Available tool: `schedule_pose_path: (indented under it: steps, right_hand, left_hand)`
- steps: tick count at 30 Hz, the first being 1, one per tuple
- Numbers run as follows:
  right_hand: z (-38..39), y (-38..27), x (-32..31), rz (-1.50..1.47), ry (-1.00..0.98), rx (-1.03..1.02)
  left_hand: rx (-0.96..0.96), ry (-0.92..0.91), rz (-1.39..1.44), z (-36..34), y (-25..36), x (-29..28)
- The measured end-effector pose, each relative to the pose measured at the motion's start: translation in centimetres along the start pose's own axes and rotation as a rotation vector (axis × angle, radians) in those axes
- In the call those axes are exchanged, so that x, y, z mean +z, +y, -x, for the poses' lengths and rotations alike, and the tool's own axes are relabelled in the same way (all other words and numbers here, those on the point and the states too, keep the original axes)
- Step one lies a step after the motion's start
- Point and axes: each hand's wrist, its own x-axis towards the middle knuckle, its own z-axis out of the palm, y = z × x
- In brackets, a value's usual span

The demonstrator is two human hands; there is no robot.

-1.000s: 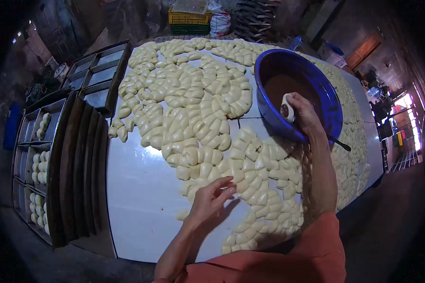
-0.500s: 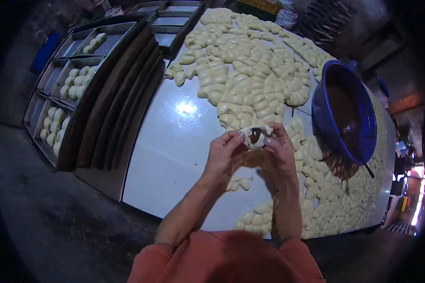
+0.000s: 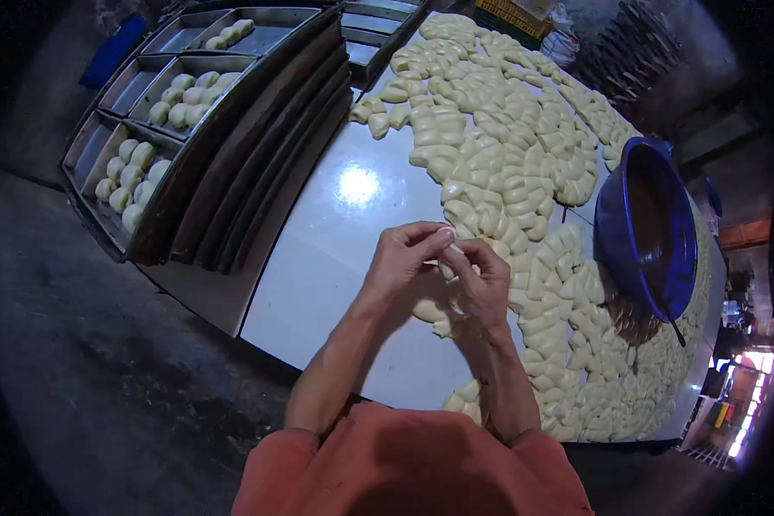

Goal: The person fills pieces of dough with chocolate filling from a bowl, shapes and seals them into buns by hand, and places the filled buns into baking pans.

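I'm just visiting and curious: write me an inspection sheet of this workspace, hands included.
Surface: white table, largely covered with pale dough pieces.
Job's things: small held dough piece; blue basin containing brown mixture.
Clutter: dark handle at the basin's rim; stacked compartment trays, some compartments holding dough balls.
Hands: left hand and right hand both pinch the held dough piece.
Cables: nothing seen.
Surroundings: yellow crate, white sack, dark floor.

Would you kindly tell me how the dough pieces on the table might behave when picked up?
The dough pieces probably feel soft and floppy, given their slumped, rounded shapes. Their sheen suggests a slick surface. Crowded edge to edge, they may cling together.
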Motion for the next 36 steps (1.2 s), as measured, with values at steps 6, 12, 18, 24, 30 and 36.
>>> schedule_pose_path:
  steps: [6,12,18,24,30,36]
  right_hand:
    - [0.6,0.0,-0.1,0.164,-0.143,-0.359]
    - [0.5,0.0,2.4,0.194,0.136,-0.603]
    - [0.3,2.3,3.7,0.08,0.221,-0.523]
    - [0.5,0.5,4.4,0.153,0.028,-0.083]
    - [1.5,0.3,5.2,0.244,-0.171,-0.297]
    - [0.3,1.7,3.7,0.426,-0.109,-0.257]
  left_hand:
    - [-0.009,-0.1,-0.149,0.7,2.0,-1.3]
    - [0.048,-0.136,-0.155,1.4,0.2,-2.5]
    - [0.134,-0.171,-0.269,2.3,0.2,-2.6]
    - [0.089,0.046,-0.384,2.5,0.2,-4.5]
    - [0.216,0.261,-0.883,2.2,1.4,-6.7]
    - [0.234,0.341,-0.959,4.2,1.3,-7.7]
